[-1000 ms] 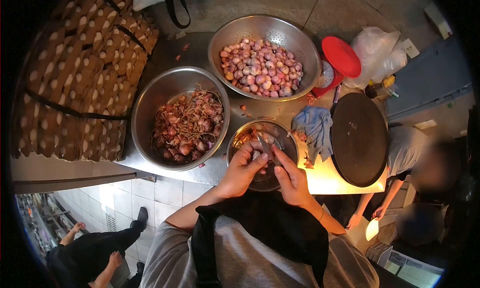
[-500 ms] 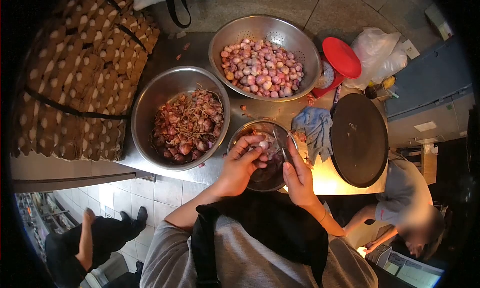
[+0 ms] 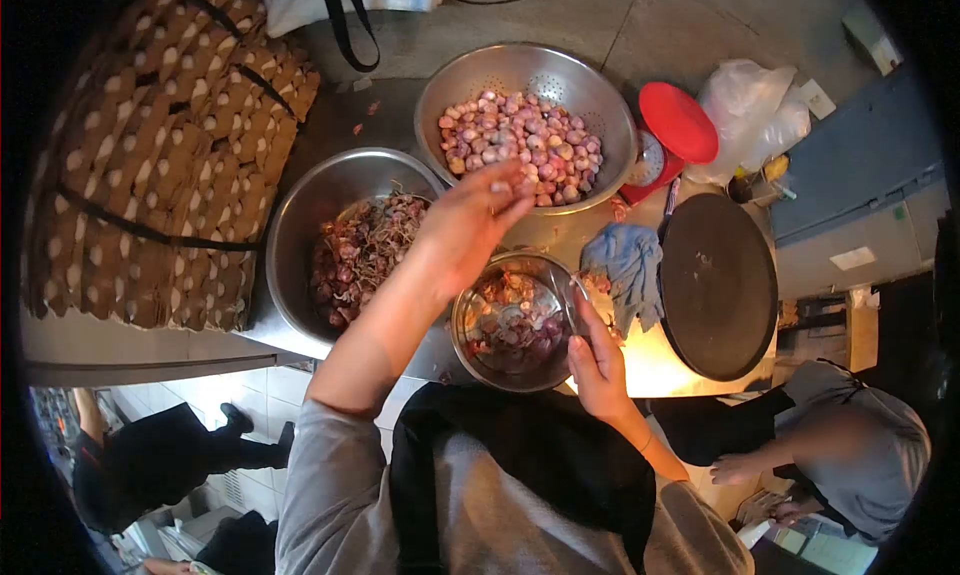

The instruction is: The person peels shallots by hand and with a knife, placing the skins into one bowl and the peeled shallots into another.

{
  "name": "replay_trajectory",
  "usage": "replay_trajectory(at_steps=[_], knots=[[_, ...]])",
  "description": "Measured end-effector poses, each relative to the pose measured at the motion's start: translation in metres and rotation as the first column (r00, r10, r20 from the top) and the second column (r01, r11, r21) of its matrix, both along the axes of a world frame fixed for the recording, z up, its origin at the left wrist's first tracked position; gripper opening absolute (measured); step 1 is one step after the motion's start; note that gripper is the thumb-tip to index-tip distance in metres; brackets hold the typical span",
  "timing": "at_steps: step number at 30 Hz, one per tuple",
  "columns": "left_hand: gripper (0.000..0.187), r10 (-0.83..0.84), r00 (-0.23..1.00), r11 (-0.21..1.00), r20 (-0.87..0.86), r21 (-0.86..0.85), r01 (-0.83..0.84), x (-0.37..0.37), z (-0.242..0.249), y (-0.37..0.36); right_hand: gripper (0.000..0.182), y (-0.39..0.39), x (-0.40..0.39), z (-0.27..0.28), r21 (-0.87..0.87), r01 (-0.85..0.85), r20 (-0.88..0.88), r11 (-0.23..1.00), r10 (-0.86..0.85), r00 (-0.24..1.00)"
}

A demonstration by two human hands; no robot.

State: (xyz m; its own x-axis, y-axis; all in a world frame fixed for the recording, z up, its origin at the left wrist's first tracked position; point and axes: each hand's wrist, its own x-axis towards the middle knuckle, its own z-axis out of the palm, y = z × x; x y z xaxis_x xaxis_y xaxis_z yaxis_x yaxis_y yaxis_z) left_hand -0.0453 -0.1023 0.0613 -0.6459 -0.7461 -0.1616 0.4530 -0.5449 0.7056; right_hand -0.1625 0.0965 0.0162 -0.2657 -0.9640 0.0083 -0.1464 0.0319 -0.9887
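My left hand (image 3: 470, 220) reaches over the near edge of the steel colander (image 3: 475, 70), its fingers stretched out and slightly blurred. Inside the colander lie several peeled shallots (image 3: 550, 140), and a pale blurred one shows just beyond my fingertips. In my right hand (image 3: 602, 365) is a small knife (image 3: 573, 300), held at the right rim of the small steel bowl (image 3: 462, 343). Skins and scraps (image 3: 510, 320) lie in that small bowl. Left of it, a large steel bowl (image 3: 290, 240) contains unpeeled shallots (image 3: 345, 260), partly behind my left forearm.
A blue cloth (image 3: 622, 265) and a round black tray (image 3: 718, 285) lie to the right. Behind them stand a red scale (image 3: 680, 123) and plastic bags (image 3: 745, 105). Egg trays (image 3: 160, 155) are stacked at left. One person (image 3: 850, 445) is at lower right, another (image 3: 150, 465) at lower left.
My left hand has moved from above the small bowl, where it held a peeled shallot, up to the colander, and its fingers have opened. My right hand stays near the small bowl with the knife.
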Motion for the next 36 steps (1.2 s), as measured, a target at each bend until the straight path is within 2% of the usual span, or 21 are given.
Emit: replay_trajectory(at_steps=[3, 4, 6, 9, 10, 12, 14, 17, 19, 23, 25, 27, 30, 33, 36], knots=[[0.036, -0.098, 0.995, 0.989, 0.003, 0.116, 0.097, 0.018, -0.009, 0.035, 0.045, -0.003, -0.001, 0.008, 0.039, 0.004, -0.050, 0.999, -0.002, 0.999], [0.035, -0.116, 0.993, 0.983, -0.016, 0.141, 0.117, 0.022, -0.012, 0.045, 0.045, -0.003, -0.001, 0.012, 0.082, -0.022, 0.019, 0.996, 0.021, 1.000], [0.034, -0.148, 0.987, 0.969, -0.056, 0.191, 0.157, 0.029, -0.023, 0.060, 0.044, -0.008, 0.004, 0.007, -0.024, -0.044, 0.120, 0.999, 0.047, 0.992], [0.029, -0.104, 0.992, 0.968, -0.069, 0.223, 0.117, 0.033, -0.039, 0.075, 0.043, -0.008, 0.006, 0.015, 0.017, -0.121, 0.237, 0.993, 0.113, 0.965], [0.023, -0.102, 0.982, 0.966, -0.161, 0.218, 0.136, 0.034, -0.048, 0.078, 0.043, -0.007, 0.006, 0.014, 0.013, -0.130, 0.263, 0.991, 0.122, 0.957], [0.021, -0.099, 0.977, 0.956, -0.190, 0.255, 0.146, 0.035, -0.051, 0.084, 0.043, -0.005, 0.006, 0.011, 0.004, -0.151, 0.313, 0.988, 0.143, 0.939], [0.016, -0.097, 0.971, 0.945, -0.218, 0.285, 0.158, 0.033, -0.053, 0.088, 0.043, -0.005, 0.005, 0.015, 0.025, -0.189, 0.238, 0.982, 0.178, 0.955], [0.015, -0.065, 0.990, 0.953, -0.125, 0.287, 0.099, 0.031, -0.044, 0.094, 0.044, -0.007, 0.007, 0.013, 0.022, -0.198, 0.046, 0.980, 0.197, 0.979], [0.015, -0.068, 0.988, 0.976, -0.137, 0.197, 0.094, 0.030, -0.046, 0.095, 0.045, -0.008, 0.007, 0.013, 0.013, -0.197, -0.030, 0.980, 0.197, 0.980], [0.017, -0.071, 0.986, 0.986, -0.149, 0.141, 0.092, 0.031, -0.057, 0.094, 0.043, -0.007, 0.006, 0.010, 0.024, -0.210, -0.065, 0.977, 0.211, 0.975], [0.018, -0.073, 0.988, 0.983, -0.136, 0.156, 0.095, 0.032, -0.055, 0.095, 0.042, -0.005, 0.003, 0.011, 0.054, -0.222, 0.012, 0.974, 0.222, 0.975], [0.017, -0.079, 0.990, 0.982, -0.113, 0.163, 0.097, 0.033, -0.052, 0.095, 0.040, -0.005, 0.003, 0.016, 0.089, -0.246, 0.213, 0.965, 0.223, 0.951], [0.017, -0.083, 0.992, 0.981, -0.091, 0.169, 0.097, 0.033, -0.051, 0.096, 0.039, -0.005, 0.004, 0.007, -0.013, -0.195, 0.402, 0.981, 0.184, 0.897], [0.020, -0.068, 0.992, 0.980, -0.110, 0.178, 0.087, 0.032, -0.053, 0.097, 0.040, -0.003, 0.003, 0.007, -0.030, -0.218, 0.456, 0.975, 0.208, 0.865], [0.020, -0.056, 0.993, 0.983, -0.104, 0.167, 0.073, 0.032, -0.052, 0.098, 0.041, -0.006, 0.006, 0.009, 0.001, -0.193, 0.227, 0.981, 0.187, 0.956]])
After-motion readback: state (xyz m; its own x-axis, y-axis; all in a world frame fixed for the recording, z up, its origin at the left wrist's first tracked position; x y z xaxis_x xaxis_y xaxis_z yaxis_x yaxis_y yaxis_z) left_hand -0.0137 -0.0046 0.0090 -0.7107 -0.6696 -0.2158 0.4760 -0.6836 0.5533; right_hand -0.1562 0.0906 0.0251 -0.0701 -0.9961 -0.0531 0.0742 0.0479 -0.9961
